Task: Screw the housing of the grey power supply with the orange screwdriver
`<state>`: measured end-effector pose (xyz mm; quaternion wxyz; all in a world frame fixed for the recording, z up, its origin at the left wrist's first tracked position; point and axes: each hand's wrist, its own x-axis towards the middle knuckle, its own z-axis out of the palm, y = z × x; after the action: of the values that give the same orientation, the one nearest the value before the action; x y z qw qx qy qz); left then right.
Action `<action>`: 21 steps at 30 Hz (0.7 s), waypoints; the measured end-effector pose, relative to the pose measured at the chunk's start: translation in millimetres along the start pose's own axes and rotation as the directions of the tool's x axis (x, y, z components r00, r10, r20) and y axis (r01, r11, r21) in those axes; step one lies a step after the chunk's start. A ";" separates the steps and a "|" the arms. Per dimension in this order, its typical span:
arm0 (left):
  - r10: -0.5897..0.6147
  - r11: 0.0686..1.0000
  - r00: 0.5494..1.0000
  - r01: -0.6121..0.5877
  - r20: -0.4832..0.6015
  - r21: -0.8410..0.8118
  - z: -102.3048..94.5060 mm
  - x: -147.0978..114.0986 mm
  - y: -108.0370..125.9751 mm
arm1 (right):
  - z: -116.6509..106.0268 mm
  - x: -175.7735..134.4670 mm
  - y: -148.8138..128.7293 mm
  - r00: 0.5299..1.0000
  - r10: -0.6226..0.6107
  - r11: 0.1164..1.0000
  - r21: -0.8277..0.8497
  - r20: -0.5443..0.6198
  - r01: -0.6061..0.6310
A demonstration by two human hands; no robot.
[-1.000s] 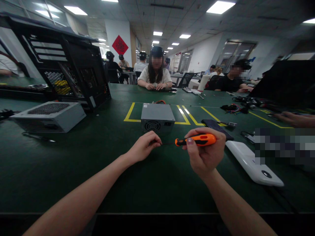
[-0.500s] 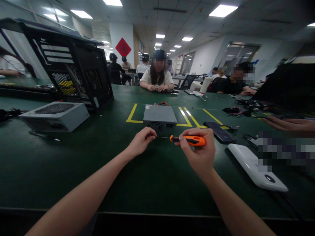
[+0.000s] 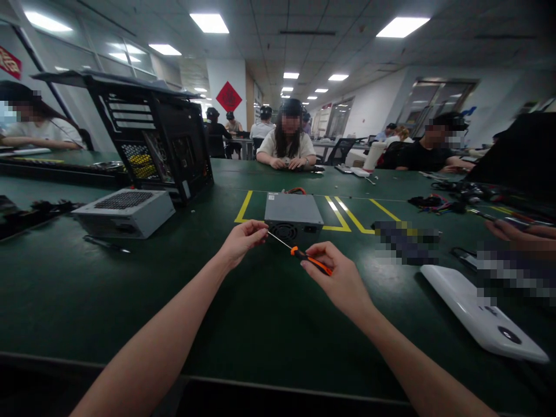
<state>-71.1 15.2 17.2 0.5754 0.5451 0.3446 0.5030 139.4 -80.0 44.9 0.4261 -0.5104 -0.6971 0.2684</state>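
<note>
My right hand (image 3: 332, 269) grips a screwdriver (image 3: 313, 262) by its orange and black handle. Its thin shaft slants up and left to the fingertips of my left hand (image 3: 245, 238). Those fingers are pinched together at the tip; whatever small thing may be between them is too small to make out. Just behind both hands, a grey power supply unit (image 3: 295, 209) rests on the green table (image 3: 260, 324), its fan grille and socket facing me. The left fingertips overlap its front left corner in view; whether they touch it I cannot tell.
At left stand a second power supply unit (image 3: 124, 211), a pen (image 3: 106, 244) and an open black computer case (image 3: 160, 139). A white device (image 3: 482, 315) lies at right, near a co-worker's hand (image 3: 519, 234). Yellow tape (image 3: 244, 207) marks the table. Another person (image 3: 286, 142) sits opposite.
The screwdriver has swung from nearly level to a slant, its handle now lower and nearer me. My right hand has moved down and left. The whole view has shifted slightly.
</note>
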 end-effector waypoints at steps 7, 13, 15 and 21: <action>-0.028 0.990 0.999 0.022 -0.038 -0.139 6.0 -1.1 5.5 | 17.9 0.7 6.7 0.933 0.233 0.907 0.284 0.275 -0.311; -0.100 0.953 0.995 0.105 0.032 -0.283 16.1 -7.3 8.2 | 24.4 -4.2 -0.9 0.856 0.309 0.760 0.433 0.415 -0.485; -0.129 0.935 0.990 0.141 0.057 -0.324 18.3 -8.8 9.5 | 26.2 -5.8 -1.9 0.830 0.315 0.716 0.459 0.461 -0.526; -0.147 0.915 0.979 0.189 0.142 -0.356 16.1 -9.1 11.9 | 30.7 -9.5 -3.5 0.787 0.301 0.533 0.589 0.539 -0.608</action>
<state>-60.6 0.9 30.1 0.7269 0.4232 0.2572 0.4758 112.1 -88.2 29.5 0.3665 -0.3986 -0.4326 0.7208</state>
